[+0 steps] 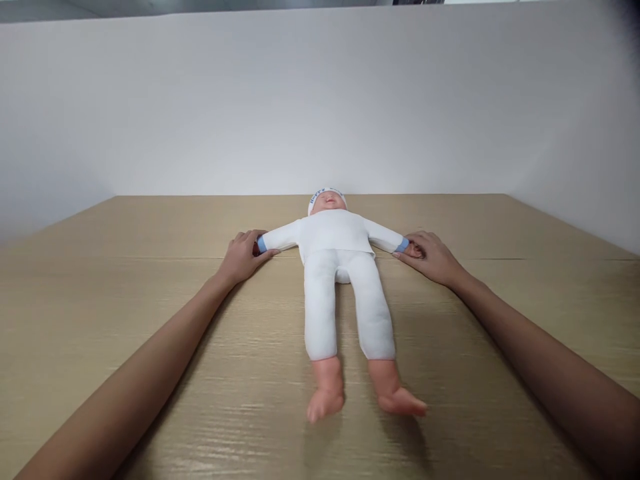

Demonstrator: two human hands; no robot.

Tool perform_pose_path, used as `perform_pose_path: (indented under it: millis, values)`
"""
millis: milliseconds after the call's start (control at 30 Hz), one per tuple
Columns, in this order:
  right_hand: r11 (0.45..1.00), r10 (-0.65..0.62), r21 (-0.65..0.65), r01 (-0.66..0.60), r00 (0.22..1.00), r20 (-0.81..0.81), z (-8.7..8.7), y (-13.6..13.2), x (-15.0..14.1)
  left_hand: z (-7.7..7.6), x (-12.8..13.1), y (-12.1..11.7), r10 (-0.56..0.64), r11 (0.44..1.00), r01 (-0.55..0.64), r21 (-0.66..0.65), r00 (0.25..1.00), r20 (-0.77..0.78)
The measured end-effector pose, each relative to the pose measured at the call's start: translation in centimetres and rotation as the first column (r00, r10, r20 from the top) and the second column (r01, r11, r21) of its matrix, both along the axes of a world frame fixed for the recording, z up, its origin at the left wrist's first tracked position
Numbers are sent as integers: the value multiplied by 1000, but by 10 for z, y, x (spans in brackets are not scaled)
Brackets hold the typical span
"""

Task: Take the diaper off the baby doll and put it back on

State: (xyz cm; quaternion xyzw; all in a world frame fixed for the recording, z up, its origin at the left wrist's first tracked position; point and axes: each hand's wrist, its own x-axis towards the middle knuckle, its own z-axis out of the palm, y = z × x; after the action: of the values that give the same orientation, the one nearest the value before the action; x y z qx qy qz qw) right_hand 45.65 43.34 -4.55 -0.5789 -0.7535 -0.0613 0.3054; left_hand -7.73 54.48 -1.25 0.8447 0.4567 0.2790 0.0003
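A baby doll (334,237) lies face up in the middle of the table, its head at the far end and its bare feet towards me. It wears a white top and white trousers with blue cuffs at the wrists, plus a white cap (314,198) with blue lettering. Both doll arms are stretched out sideways. My left hand (243,255) is closed around the doll's hand on the left, thumb along the sleeve by the blue cuff. On the other side, my right hand (431,257) curls round the doll's other hand, whose fingers partly show.
The light wooden table (250,393) has a seam running across it near the doll's hips. White partition walls (310,100) stand behind the table's far edge and along its sides.
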Motion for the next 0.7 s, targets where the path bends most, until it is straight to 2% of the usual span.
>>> perform_pose_path:
  millis: [133,233,367,433,500,567,633,700]
  values:
    - [999,17,-49,-19,999,-36,-12,0,2,2,0,-9,58,998,-59,-17,998,-39]
    - [1000,0,-19,-2,996,-84,-17,-8,-5,3,-1,-22,120,992,-121,-19,992,-41]
    - [996,16,87,-4,990,-137,-11,-34,-25,4,-1,-50,192,979,-193,66,981,30]
    - [990,51,136,-29,985,-162,-3,-52,-39,5,1,-68,173,975,-186,126,979,106]
    - [983,92,175,-58,977,-192,5,-72,-55,8,6,-91,88,973,-129,193,975,206]
    - [976,120,205,-72,965,-234,14,-97,-75,15,15,-121,-61,961,-21,277,956,286]
    - [972,140,220,-77,949,-284,22,-127,-98,24,29,-161,-248,930,143,338,924,291]
    - [971,172,214,-105,930,-325,29,-167,-126,30,45,-215,-417,879,325,348,879,233]
